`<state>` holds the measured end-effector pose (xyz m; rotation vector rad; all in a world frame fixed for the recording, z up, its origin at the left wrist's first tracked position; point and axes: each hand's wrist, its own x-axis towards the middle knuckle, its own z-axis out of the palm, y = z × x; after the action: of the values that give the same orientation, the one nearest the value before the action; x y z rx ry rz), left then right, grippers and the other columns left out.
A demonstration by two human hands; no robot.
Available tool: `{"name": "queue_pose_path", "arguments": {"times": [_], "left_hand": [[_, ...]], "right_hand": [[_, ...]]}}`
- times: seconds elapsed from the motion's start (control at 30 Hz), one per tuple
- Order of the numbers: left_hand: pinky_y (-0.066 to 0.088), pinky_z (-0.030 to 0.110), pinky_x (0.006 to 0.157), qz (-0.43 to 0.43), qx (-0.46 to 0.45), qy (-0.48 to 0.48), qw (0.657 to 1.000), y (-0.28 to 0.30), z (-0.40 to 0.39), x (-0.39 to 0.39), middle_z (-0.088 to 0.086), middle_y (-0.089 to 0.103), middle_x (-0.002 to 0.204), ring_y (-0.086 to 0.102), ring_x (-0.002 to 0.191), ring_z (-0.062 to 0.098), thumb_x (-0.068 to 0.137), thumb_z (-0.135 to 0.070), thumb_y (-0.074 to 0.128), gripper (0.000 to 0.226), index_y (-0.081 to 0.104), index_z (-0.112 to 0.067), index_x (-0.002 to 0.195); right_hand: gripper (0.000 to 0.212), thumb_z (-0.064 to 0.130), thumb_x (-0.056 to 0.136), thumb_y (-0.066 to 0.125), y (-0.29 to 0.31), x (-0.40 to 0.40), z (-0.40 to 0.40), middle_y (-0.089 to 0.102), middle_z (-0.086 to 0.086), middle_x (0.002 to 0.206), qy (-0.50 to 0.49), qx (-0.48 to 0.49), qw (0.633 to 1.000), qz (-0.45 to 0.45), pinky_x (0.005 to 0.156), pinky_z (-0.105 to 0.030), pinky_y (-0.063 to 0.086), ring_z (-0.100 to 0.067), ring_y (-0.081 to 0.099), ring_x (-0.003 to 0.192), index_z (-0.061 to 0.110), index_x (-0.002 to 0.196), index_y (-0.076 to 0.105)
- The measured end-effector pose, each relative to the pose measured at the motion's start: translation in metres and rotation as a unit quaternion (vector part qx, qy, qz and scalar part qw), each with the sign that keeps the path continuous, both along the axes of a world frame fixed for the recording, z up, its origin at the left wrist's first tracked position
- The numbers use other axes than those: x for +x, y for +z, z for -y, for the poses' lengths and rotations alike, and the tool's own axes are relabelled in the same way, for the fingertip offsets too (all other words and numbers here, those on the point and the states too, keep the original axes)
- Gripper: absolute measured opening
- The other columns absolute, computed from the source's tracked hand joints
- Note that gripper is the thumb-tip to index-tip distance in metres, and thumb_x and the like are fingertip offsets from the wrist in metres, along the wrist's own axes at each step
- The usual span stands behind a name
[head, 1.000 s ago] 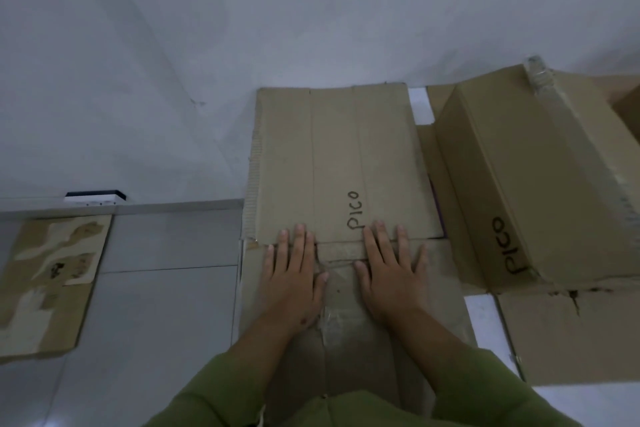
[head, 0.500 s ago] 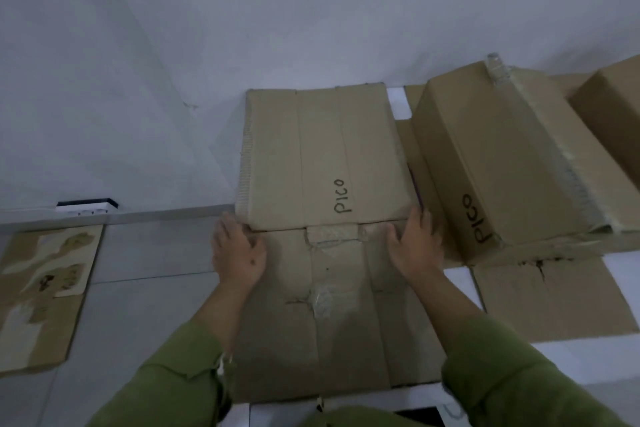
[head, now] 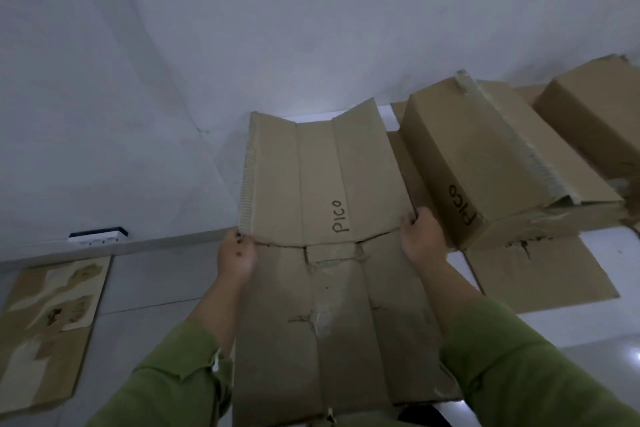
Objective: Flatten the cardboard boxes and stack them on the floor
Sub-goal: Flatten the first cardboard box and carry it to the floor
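Observation:
A flattened brown cardboard box [head: 322,184] marked "PICO" is held up off the floor in front of me, bowing along its creases. My left hand [head: 236,253] grips its left edge at the fold line. At the right edge, my right hand [head: 420,236] grips the same fold line. Both arms wear green sleeves. To the right stands a box that still has its shape [head: 491,163], also marked "PICO", with tape along its top. Another unflattened box [head: 599,114] sits at the far right.
A flat cardboard sheet [head: 540,277] lies on the floor under the standing box. A torn cardboard piece [head: 45,322] lies at the left by the wall. A black and white power strip [head: 98,235] sits on the skirting. White walls meet in a corner behind.
My hands moved from pressing on the middle of the cardboard to its left and right edges, gripped it, and lifted it so it now bows upward.

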<state>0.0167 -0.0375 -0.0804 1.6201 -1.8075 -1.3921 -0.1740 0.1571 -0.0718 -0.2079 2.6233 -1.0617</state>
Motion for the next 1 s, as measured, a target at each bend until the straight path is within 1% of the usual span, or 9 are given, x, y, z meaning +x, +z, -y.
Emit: {"name": "queue_pose_path", "arguments": {"times": [0.13,0.27,0.37,0.43,0.53,0.67,0.8,0.93,1.0], "left_hand": [[0.035,0.029,0.073,-0.017,-0.028,0.016,0.999,0.012,-0.017,0.008,0.014,0.056,0.096,0.052,0.09,0.026,0.095,-0.01,0.039,0.021,0.055,-0.001,0.107],[0.032,0.027,0.056,-0.077,-0.036,0.034,0.996,0.028,-0.041,0.012,0.009,0.053,0.088,0.047,0.081,0.022,0.092,-0.007,0.042,0.011,0.052,-0.006,0.098],[0.032,0.025,0.055,-0.103,-0.061,0.055,0.991,0.043,-0.065,0.014,0.003,0.052,0.073,0.047,0.07,0.024,0.091,-0.008,0.045,0.006,0.051,-0.008,0.092],[0.025,0.031,0.052,-0.099,-0.087,0.07,0.989,0.054,-0.087,0.015,-0.002,0.046,0.067,0.044,0.064,0.021,0.09,-0.008,0.045,0.004,0.048,-0.007,0.088],[0.025,0.028,0.059,-0.097,-0.121,0.087,0.984,0.063,-0.127,0.016,-0.001,0.042,0.063,0.043,0.066,0.024,0.09,-0.007,0.044,0.004,0.045,-0.006,0.086],[0.027,0.031,0.056,-0.123,-0.135,0.08,0.98,0.072,-0.195,0.016,0.0,0.04,0.062,0.04,0.063,0.024,0.089,-0.007,0.042,0.005,0.043,-0.006,0.084],[0.028,0.026,0.052,-0.157,-0.141,0.049,0.976,0.078,-0.265,0.006,-0.002,0.041,0.065,0.038,0.058,0.014,0.091,-0.007,0.041,0.005,0.042,-0.008,0.086],[0.029,0.028,0.053,-0.174,-0.137,0.019,0.975,0.074,-0.333,-0.015,-0.002,0.041,0.067,0.039,0.058,0.011,0.091,-0.007,0.041,0.002,0.042,-0.007,0.089],[0.027,0.032,0.055,-0.186,-0.135,0.003,0.973,0.071,-0.365,-0.027,0.004,0.044,0.07,0.04,0.06,0.019,0.09,-0.01,0.041,0.002,0.041,-0.008,0.09]], "right_hand": [[0.03,0.024,0.098,0.039,0.012,0.014,-0.013,0.058,-0.019,0.116,-0.015,-0.015,0.999,-0.032,0.077,-0.035,0.038,-0.035,0.054,0.106,0.002,0.116,0.052],[0.027,0.023,0.098,0.04,0.025,0.022,-0.033,0.059,-0.019,0.114,-0.02,-0.041,0.996,-0.079,0.072,-0.032,0.034,-0.034,0.055,0.101,0.002,0.109,0.054],[0.025,0.02,0.097,0.041,0.038,0.025,-0.05,0.06,-0.019,0.112,-0.012,-0.07,0.992,-0.105,0.07,-0.03,0.031,-0.033,0.056,0.099,0.002,0.106,0.055],[0.024,0.019,0.097,0.042,0.047,0.029,-0.069,0.06,-0.02,0.111,-0.012,-0.092,0.988,-0.123,0.07,-0.029,0.03,-0.032,0.056,0.099,0.002,0.105,0.056],[0.028,0.021,0.097,0.043,0.059,0.033,-0.107,0.061,-0.018,0.11,-0.018,-0.115,0.984,-0.135,0.073,-0.027,0.031,-0.033,0.056,0.104,0.001,0.11,0.057],[0.027,0.022,0.097,0.042,0.071,0.04,-0.179,0.06,-0.013,0.104,-0.039,-0.131,0.979,-0.153,0.073,-0.028,0.032,-0.027,0.053,0.093,0.003,0.11,0.057],[0.021,0.022,0.097,0.041,0.073,0.041,-0.251,0.052,-0.004,0.088,-0.079,-0.14,0.975,-0.151,0.069,-0.03,0.032,-0.025,0.049,0.083,0.006,0.1,0.055],[0.018,0.02,0.097,0.042,0.07,0.038,-0.326,0.058,-0.01,0.094,-0.114,-0.158,0.962,-0.189,0.069,-0.03,0.036,-0.026,0.054,0.086,0.008,0.095,0.055],[0.015,0.02,0.097,0.042,0.07,0.036,-0.364,0.059,-0.009,0.093,-0.139,-0.16,0.957,-0.198,0.068,-0.03,0.037,-0.025,0.053,0.083,0.011,0.094,0.054]]}}
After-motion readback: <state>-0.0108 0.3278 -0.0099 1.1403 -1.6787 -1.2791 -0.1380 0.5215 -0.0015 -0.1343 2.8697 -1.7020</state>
